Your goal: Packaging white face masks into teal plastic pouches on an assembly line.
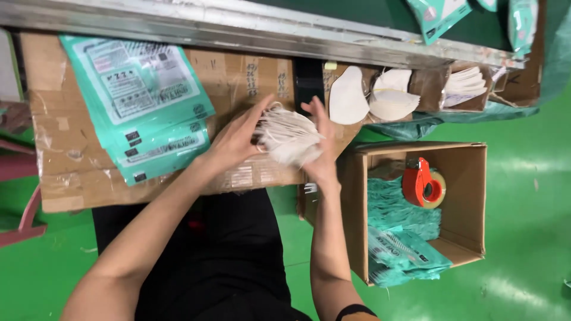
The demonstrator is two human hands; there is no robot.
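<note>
A stack of white folded face masks (288,137) is held between both my hands above a cardboard-covered work surface (59,160). My left hand (235,139) grips the stack's left side, fingers spread along it. On the right side, my right hand (323,145) presses flat against the stack. A pile of teal printed packaging bags (140,104) lies on the cardboard to the left of my left hand.
More white masks (372,95) lie loose at the back right, some in a small cardboard tray (470,89). An open cardboard box (470,196) on the green floor holds teal bags (398,238) and a red tape dispenser (422,183). A metal rail (238,27) runs along the back.
</note>
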